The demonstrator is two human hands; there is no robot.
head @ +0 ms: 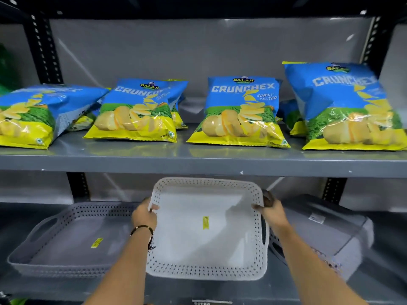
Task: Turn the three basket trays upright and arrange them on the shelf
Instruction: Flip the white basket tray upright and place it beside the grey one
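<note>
A white perforated basket tray (198, 234) is held tilted in the middle of the lower shelf, its open side facing me. My left hand (144, 214) grips its left rim and my right hand (272, 211) grips its right rim. To its left a grey basket tray (66, 241) stands upright on the shelf, a yellow sticker inside. To the right another grey basket tray (330, 230) lies upside down, bottom up, partly behind my right forearm.
The grey lower shelf (176, 289) has its front edge near me. Just above runs the upper shelf board (198, 164), carrying several blue and yellow chip bags (240, 111). Black perforated uprights (77, 186) stand at the back.
</note>
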